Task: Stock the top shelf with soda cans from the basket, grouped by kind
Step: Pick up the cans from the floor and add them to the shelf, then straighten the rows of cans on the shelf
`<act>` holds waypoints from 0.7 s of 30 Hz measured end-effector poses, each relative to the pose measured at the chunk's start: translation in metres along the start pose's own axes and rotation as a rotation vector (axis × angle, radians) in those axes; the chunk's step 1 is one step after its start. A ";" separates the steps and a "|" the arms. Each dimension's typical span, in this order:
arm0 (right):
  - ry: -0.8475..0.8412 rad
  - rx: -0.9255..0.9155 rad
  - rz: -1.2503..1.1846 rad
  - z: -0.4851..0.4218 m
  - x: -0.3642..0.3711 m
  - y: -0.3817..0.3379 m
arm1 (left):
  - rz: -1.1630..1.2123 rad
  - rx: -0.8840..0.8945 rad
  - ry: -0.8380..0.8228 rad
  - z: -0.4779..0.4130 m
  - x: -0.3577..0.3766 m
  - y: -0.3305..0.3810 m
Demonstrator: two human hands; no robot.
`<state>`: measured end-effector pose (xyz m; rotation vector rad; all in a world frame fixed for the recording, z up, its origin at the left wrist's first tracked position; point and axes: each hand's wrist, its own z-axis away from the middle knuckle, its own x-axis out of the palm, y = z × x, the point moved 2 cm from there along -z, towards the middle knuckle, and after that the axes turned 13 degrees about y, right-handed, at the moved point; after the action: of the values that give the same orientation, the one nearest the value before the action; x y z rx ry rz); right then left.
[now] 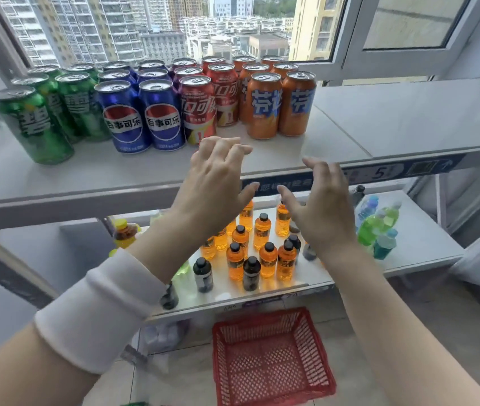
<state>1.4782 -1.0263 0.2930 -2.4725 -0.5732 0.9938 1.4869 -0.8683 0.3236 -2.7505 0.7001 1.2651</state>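
Observation:
On the white top shelf [150, 168] the soda cans stand in rows grouped by kind: green cans [33, 124] at the left, then blue cans [142, 115], red cans [197, 109] and orange cans [263, 105] at the right. My left hand [215, 177] hovers open just in front of the red cans, touching none. My right hand [323, 200] is open too, over the shelf's front edge. A red mesh basket [315, 332] stands on the floor below, with nothing visible inside it.
A lower shelf [426, 230] carries several small orange and dark bottles [262, 238], plus green and blue bottles [379, 227] at the right. An open window frame [350, 65] rises behind the cans. The right half of the top shelf is bare.

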 end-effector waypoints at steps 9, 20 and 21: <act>-0.161 -0.096 0.040 0.143 -0.011 -0.078 | -0.055 -0.083 -0.040 0.152 -0.073 -0.044; -0.294 -0.275 0.012 0.297 -0.044 -0.137 | -0.134 -0.235 -0.109 0.321 -0.154 -0.044; -0.302 -0.278 0.012 0.311 -0.047 -0.139 | -0.136 -0.242 -0.116 0.335 -0.160 -0.042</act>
<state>1.1931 -0.8669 0.1846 -2.5790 -0.8425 1.3889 1.1746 -0.6974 0.2093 -2.8183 0.3648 1.5559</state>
